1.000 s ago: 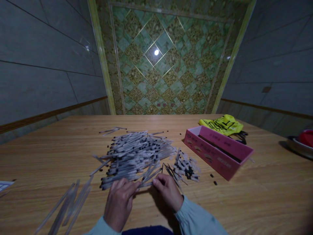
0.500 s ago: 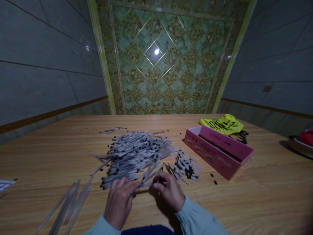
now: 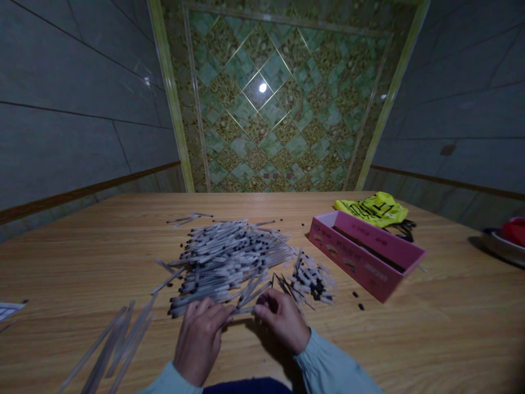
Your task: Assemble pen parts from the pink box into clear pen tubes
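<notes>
Between my two hands lies a thin translucent pen (image 3: 245, 311), pointing left to right at the front of a big pile of similar pens (image 3: 229, 251). My left hand (image 3: 202, 335) is closed round its left part, thumb and forefinger pressed together. At the right end, the thumb and bent fingers of my right hand (image 3: 281, 318) pinch it; its tip is hidden there. Just beyond my right hand sits a small heap of clear pen caps (image 3: 309, 273) with black pieces. Thin dark refills (image 3: 286, 284) lie beside that heap.
A pink open box (image 3: 361, 254) stands at the right, with a yellow bag (image 3: 375, 208) behind it. Loose clear tubes (image 3: 118, 339) lie at the front left. Two small black plugs (image 3: 361, 306) rest right of the caps. A dish with something red (image 3: 514, 232) is at the far right.
Very little differs. The fingers of my right hand have shifted slightly left along the pen; my left hand stays nearly still.
</notes>
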Demonstrator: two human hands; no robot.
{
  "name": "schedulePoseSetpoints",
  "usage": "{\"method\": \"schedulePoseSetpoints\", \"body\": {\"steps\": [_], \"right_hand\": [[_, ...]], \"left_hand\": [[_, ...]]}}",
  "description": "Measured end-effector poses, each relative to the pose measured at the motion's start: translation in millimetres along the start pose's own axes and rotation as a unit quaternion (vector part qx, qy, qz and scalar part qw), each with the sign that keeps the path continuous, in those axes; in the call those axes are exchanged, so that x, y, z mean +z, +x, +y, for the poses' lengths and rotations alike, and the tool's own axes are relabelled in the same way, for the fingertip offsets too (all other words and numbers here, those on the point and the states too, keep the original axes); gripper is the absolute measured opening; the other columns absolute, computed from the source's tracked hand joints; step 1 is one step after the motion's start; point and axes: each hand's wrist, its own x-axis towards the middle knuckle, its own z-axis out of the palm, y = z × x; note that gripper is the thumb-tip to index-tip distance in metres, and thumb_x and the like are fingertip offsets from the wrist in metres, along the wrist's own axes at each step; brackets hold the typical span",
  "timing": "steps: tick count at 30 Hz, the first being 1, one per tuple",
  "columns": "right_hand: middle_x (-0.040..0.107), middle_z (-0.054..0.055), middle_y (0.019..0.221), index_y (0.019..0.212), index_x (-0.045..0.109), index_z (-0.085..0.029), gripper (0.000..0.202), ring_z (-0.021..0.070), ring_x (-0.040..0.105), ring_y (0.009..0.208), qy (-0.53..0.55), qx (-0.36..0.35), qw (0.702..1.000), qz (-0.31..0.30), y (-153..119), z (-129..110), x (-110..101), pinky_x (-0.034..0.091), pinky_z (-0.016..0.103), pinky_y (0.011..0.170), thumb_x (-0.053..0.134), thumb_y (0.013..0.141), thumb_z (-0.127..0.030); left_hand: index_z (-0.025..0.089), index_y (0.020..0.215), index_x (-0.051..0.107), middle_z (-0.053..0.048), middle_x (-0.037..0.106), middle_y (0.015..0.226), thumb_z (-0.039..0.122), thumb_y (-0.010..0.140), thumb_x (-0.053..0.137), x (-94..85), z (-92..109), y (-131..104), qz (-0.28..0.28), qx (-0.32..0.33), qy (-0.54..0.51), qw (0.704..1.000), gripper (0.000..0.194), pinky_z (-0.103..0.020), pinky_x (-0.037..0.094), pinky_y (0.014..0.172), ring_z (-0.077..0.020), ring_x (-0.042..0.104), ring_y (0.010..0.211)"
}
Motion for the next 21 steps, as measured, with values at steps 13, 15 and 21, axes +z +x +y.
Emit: {"method": "schedulePoseSetpoints", "body": {"steps": [13, 15, 21], "right_hand": [[0.062, 0.001, 0.063, 0.067, 0.065, -0.015, 0.014, 0.0143, 0.055, 0.062, -0.075, -0.092, 0.992, 0.032, -1.9, -7.2, -9.9, 0.037, 0.023, 0.057, 0.052, 0.073, -0.014], [0.064, 0.003, 0.067, 0.071, 0.066, -0.015, 0.014, 0.0152, 0.057, 0.065, -0.098, -0.104, 0.988, 0.059, 1.4, -8.2, -17.3, 0.038, 0.023, 0.060, 0.053, 0.073, -0.014], [0.067, 0.005, 0.078, 0.080, 0.066, -0.016, 0.017, 0.0170, 0.060, 0.073, -0.245, -0.062, 0.949, 0.188, 14.3, 3.3, -50.0, 0.040, 0.025, 0.065, 0.051, 0.080, -0.023]], "left_hand": [[0.025, 0.091, 0.065, -0.002, 0.068, 0.079, 0.009, 0.082, 0.045, -2.5, 1.7, 1.0, -0.035, -0.015, -0.016, 0.999, 0.027, -0.034, 0.028, 0.067, -0.0205, 0.052, 0.075], [0.024, 0.085, 0.066, -0.002, 0.067, 0.072, 0.009, 0.080, 0.046, -3.4, -0.3, 1.1, -0.033, -0.032, -0.003, 0.999, 0.026, -0.034, 0.027, 0.066, -0.0203, 0.052, 0.071], [0.023, 0.083, 0.066, -0.002, 0.066, 0.071, 0.009, 0.080, 0.046, -4.8, -1.8, 0.8, -0.013, -0.065, 0.003, 0.998, 0.025, -0.033, 0.029, 0.066, -0.0200, 0.052, 0.072]]}}
